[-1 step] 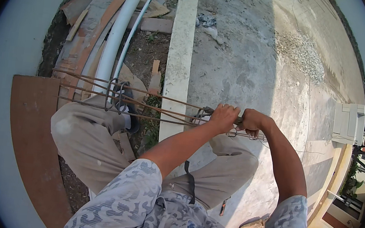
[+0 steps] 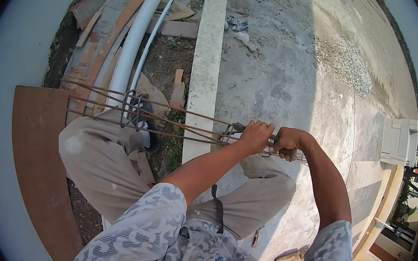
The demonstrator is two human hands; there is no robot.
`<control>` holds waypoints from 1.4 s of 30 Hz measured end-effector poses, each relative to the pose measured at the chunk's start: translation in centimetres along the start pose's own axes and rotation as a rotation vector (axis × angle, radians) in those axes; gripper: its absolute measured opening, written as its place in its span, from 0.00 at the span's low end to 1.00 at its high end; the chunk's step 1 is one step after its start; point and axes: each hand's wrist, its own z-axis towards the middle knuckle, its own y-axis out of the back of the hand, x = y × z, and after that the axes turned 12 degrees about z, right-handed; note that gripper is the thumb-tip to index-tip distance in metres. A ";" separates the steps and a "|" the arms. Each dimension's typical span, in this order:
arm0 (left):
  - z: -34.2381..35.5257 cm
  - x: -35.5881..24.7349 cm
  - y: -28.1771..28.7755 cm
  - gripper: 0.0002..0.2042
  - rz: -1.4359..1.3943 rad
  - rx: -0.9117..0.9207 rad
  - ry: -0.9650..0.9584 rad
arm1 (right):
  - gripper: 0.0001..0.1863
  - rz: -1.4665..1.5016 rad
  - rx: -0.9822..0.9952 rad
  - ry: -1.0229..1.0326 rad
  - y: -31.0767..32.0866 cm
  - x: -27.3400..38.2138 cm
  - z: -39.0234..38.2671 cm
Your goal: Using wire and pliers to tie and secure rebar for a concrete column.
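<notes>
A long cage of thin rusty reinforcing bars [image 2: 170, 107] lies across in front of me, above my knees. Dark square wire stirrups [image 2: 130, 109] ring the bars on the left, with more close to my hands. My left hand [image 2: 255, 137] is closed, knuckles up, around a dark, stick-like tool [image 2: 239, 127] at the cage's right part; its end shows left of the fist. Just right of it, my right hand [image 2: 290, 140] is bent down at the wrist, fingers curled in at the bars. What the right fingers grip is mostly hidden.
A pale concrete beam [image 2: 207, 53] runs away from me under the cage. White pipes [image 2: 135, 45] and boards lie at the far left. A brown panel [image 2: 36, 152] leans by the left wall. Gravel [image 2: 348, 64] is heaped at the far right.
My right hand has turned slightly, and its fingers are curled in more tightly. My left hand and the bar cage stay nearly in place.
</notes>
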 end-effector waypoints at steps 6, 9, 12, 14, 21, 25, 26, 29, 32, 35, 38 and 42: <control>0.5 0.6 0.1 0.20 -0.053 0.025 -0.021 | 0.18 -0.629 -0.453 0.480 -3.7 -1.4 -1.5; 2.0 2.5 1.3 0.20 -0.187 0.106 -0.062 | 0.13 -1.333 -1.230 0.685 -5.9 -0.8 -0.5; 1.8 1.8 2.0 0.18 -0.307 0.208 -0.064 | 0.10 -0.900 -1.008 0.539 -4.7 -2.2 1.5; 0.7 0.4 1.8 0.18 0.075 0.099 -0.121 | 0.17 -0.753 -0.721 0.464 -2.5 -2.2 1.1; -0.6 -0.8 2.7 0.24 0.059 0.192 -0.086 | 0.26 0.096 -0.162 0.230 -3.2 -2.8 -1.9; -0.4 -0.3 1.9 0.20 0.035 0.203 -0.093 | 0.23 -0.380 -0.829 0.456 -7.8 -3.3 -2.3; -0.2 -0.3 1.8 0.20 0.037 0.207 -0.099 | 0.21 -0.430 -0.909 0.372 -8.6 -3.6 -2.4; 0.3 -0.7 1.6 0.14 0.005 0.291 -0.096 | 0.11 -0.593 -1.039 0.491 -9.2 -5.9 0.2; -0.1 -0.6 1.7 0.10 -0.060 0.382 -0.112 | 0.14 -0.516 -0.855 0.397 -8.9 -5.3 -0.7; -1.0 -2.1 3.0 0.07 -0.008 0.410 -0.115 | 0.18 -0.294 -0.746 0.376 -9.2 -6.9 -1.5; -1.9 -1.9 5.6 0.11 0.063 0.309 -0.115 | 0.23 0.045 -0.744 0.503 -9.9 -8.0 -2.6; -3.1 -0.1 8.8 0.12 0.145 0.291 -0.251 | 0.24 0.289 -0.683 0.769 -11.5 -7.6 -3.8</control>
